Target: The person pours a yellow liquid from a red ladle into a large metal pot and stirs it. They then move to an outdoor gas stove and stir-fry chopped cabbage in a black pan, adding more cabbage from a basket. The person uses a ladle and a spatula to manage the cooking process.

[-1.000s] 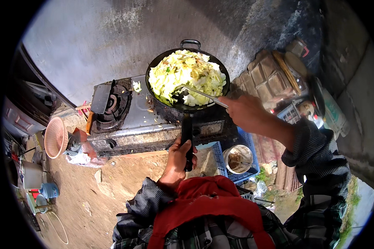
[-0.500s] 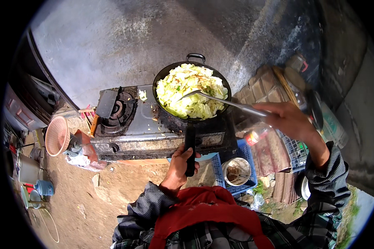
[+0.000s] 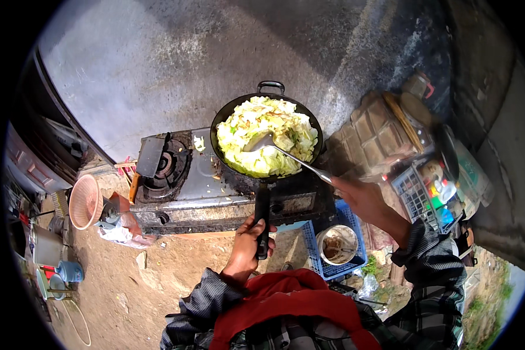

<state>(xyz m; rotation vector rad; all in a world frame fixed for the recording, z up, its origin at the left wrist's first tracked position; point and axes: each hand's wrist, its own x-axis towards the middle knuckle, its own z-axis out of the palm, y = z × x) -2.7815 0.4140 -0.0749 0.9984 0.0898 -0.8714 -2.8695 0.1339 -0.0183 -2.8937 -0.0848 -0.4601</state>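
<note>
A black wok [image 3: 219, 154] heaped with chopped cabbage [image 3: 262, 119] sits over the right burner of the gas stove [image 3: 213, 210]. My left hand [image 3: 246, 242] is wrapped round the wok's black handle [image 3: 263, 207]. In my right hand [image 3: 359, 198] is a metal spatula [image 3: 300, 162], its blade lying in the middle of the cabbage with the face showing. Some browned bits show on top of the leaves. On the left burner [image 3: 169, 163] rests a cleaver [image 3: 150, 157] with a wooden handle. A scrap of cabbage [image 3: 199, 143] lies on the stove top between the burners.
Left of the stove stand a pink plastic basket [image 3: 85, 202] and a white bag [image 3: 118, 232]. A blue crate [image 3: 356, 256] holding a dirty white bucket [image 3: 337, 245] is at the right front. Bottles fill another crate [image 3: 413, 195] farther right. A grey wall [image 3: 227, 52] rises behind.
My right hand has moved left and down, nearer the wok. The spatula blade has gone deeper into the cabbage and turned its face up. My left hand keeps its hold.
</note>
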